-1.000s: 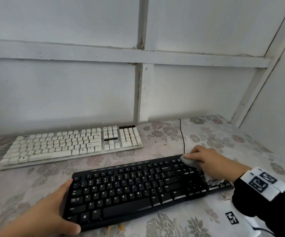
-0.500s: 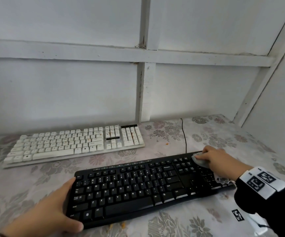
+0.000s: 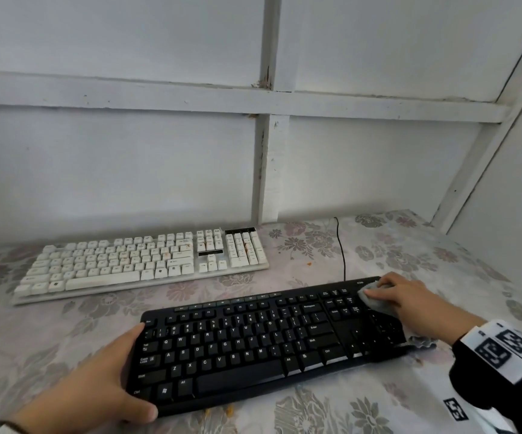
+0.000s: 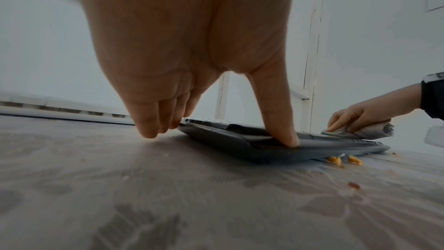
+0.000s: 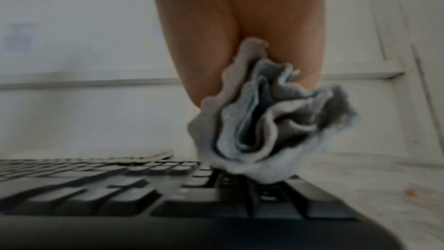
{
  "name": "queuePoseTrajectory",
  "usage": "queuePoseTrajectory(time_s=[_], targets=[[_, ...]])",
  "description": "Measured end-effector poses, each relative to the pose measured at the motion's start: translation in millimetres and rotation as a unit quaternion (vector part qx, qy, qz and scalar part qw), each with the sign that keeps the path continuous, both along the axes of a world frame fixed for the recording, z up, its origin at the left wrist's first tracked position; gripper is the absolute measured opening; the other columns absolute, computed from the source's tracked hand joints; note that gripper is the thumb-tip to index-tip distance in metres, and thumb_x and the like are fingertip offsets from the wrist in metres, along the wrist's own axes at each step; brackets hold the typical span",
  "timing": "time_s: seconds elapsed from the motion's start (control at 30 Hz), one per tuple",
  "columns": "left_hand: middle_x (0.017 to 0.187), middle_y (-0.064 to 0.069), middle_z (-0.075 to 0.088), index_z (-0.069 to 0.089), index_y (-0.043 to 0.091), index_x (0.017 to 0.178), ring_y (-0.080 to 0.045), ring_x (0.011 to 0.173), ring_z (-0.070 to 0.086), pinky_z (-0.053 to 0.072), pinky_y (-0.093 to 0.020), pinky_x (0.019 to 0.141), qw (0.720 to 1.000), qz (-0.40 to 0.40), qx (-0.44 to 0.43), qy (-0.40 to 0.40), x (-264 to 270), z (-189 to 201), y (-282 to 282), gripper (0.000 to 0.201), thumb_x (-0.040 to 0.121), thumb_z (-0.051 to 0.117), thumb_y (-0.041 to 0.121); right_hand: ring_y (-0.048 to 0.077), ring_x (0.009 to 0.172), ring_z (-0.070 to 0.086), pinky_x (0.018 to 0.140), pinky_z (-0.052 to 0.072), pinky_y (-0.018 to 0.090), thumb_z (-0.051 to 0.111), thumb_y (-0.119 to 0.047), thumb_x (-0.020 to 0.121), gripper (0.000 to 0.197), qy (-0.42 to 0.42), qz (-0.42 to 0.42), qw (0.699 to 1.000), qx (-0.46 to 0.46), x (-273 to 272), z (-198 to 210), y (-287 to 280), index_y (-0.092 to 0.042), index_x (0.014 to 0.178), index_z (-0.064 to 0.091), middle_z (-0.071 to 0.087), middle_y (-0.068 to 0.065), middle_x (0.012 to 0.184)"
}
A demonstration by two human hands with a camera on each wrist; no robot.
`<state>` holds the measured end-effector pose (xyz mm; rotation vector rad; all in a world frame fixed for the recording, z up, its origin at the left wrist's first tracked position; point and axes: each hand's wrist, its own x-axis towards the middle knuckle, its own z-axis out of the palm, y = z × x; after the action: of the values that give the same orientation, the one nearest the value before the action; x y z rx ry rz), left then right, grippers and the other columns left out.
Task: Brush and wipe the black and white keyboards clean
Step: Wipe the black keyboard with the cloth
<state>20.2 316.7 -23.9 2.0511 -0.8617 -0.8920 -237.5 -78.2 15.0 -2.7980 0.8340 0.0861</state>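
The black keyboard (image 3: 253, 346) lies nearest me on the floral tablecloth (image 3: 441, 261). My left hand (image 3: 118, 374) holds its front-left corner; the thumb (image 4: 281, 121) presses on top and the fingers sit against the left edge. My right hand (image 3: 391, 292) grips a bunched grey cloth (image 3: 375, 300) and presses it on the keys at the far right, above the number pad. In the right wrist view the cloth (image 5: 271, 130) bulges from under the palm onto the black keyboard (image 5: 120, 197). The white keyboard (image 3: 140, 261) lies behind, untouched, with orange specks between its keys.
A black cable (image 3: 342, 245) runs from the black keyboard back to the wall. Orange crumbs (image 4: 335, 160) lie by its front edge, and another crumb (image 3: 309, 263) lies behind it. White panelled walls close the back and right sides.
My right hand has slid the cloth to the right along the back rows of the black keyboard, towards the number pad. The left hand keeps its hold on the corner.
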Motion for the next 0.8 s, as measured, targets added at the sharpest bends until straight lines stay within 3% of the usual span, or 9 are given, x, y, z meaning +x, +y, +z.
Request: queuePoseTrajectory(time_s=[0.2,0.27,0.33,0.37,0.43,0.5,0.57,0.73,0.8], targets=[[0.097,0.043,0.058,0.042,0.05,0.102,0.003,0.105,0.055,0.044,-0.019,0.085,1.0,-0.003,0.008,-0.006,-6,9,-7,0.086,0.047,0.085,0.001,0.022,0.091,0.042,0.073,0.031,0.027,0.043,-0.03,0.099,0.025,0.04,-0.062,0.997,-0.025,-3,11,-6,-0.024,0.105,0.067,0.042,0.0,0.1],[0.093,0.037,0.062,0.039,0.05,0.098,0.007,0.103,0.052,0.042,-0.013,0.08,1.0,-0.002,0.014,-0.007,-8,13,-9,0.085,0.05,0.082,-0.004,0.029,0.085,0.052,0.066,0.041,0.029,0.045,-0.046,0.095,0.023,0.002,-0.055,0.998,-0.003,12,22,16,-0.031,0.088,0.061,0.044,0.0,0.099],[0.099,0.032,0.055,0.034,0.052,0.096,0.01,0.102,0.048,0.037,-0.006,0.075,1.0,0.003,0.008,-0.002,-10,15,-9,0.085,0.054,0.082,-0.004,0.026,0.073,0.062,0.057,0.052,0.03,0.04,-0.082,0.07,0.061,-0.054,-0.004,0.997,0.059,34,34,49,-0.03,0.098,0.056,0.047,-0.004,0.1],[0.103,0.032,0.049,0.032,0.052,0.096,0.012,0.102,0.045,0.035,-0.003,0.073,1.0,0.002,0.008,0.002,-10,17,-9,0.085,0.056,0.082,-0.003,0.02,0.07,0.062,0.056,0.053,0.028,0.036,-0.087,0.065,0.077,-0.063,0.021,0.993,0.102,46,38,68,-0.026,0.108,0.055,0.049,-0.004,0.101],[0.108,0.032,0.045,0.031,0.053,0.099,0.013,0.105,0.044,0.034,0.0,0.073,1.0,-0.003,0.007,0.007,-9,17,-8,0.085,0.057,0.083,0.001,0.013,0.088,0.056,0.074,0.053,0.026,0.037,-0.069,0.083,0.06,-0.033,0.098,0.987,0.121,74,37,108,-0.025,0.122,0.052,0.048,-0.002,0.112],[0.113,0.03,0.049,0.032,0.054,0.103,0.012,0.107,0.046,0.036,-0.002,0.078,1.0,-0.005,0.01,0.018,-8,17,-6,0.087,0.052,0.085,0.008,0.02,0.107,0.044,0.096,0.044,0.033,0.045,-0.027,0.098,0.026,-0.01,0.189,0.979,0.076,103,28,147,-0.03,0.123,0.053,0.041,-0.003,0.122],[0.114,0.028,0.052,0.033,0.054,0.104,0.01,0.108,0.048,0.039,-0.007,0.082,1.0,-0.002,0.01,0.021,-6,16,-5,0.087,0.048,0.086,0.013,0.029,0.11,0.04,0.097,0.042,0.041,0.048,-0.001,0.09,0.035,0.003,0.251,0.966,0.063,127,17,176,-0.023,0.116,0.055,0.04,0.003,0.123],[0.116,0.019,0.062,0.041,0.051,0.115,-0.002,0.112,0.056,0.046,-0.035,0.099,1.0,0.002,-0.006,0.025,-5,16,-4,0.094,0.039,0.085,0.017,0.013,0.081,0.016,0.083,0.022,0.036,0.043,0.01,0.085,0.04,0.045,0.343,0.938,0.029,159,27,237,-0.006,0.12,0.054,0.04,0.015,0.126],[0.121,0.021,0.055,0.036,0.048,0.121,-0.002,0.115,0.051,0.046,-0.033,0.099,1.0,-0.004,0.01,0.017,-5,18,-5,0.098,0.04,0.084,0.019,0.02,0.092,0.025,0.088,0.028,0.041,0.043,0.002,0.09,0.036,0.051,0.365,0.93,0.013,165,20,250,-0.009,0.121,0.055,0.039,0.015,0.126]])
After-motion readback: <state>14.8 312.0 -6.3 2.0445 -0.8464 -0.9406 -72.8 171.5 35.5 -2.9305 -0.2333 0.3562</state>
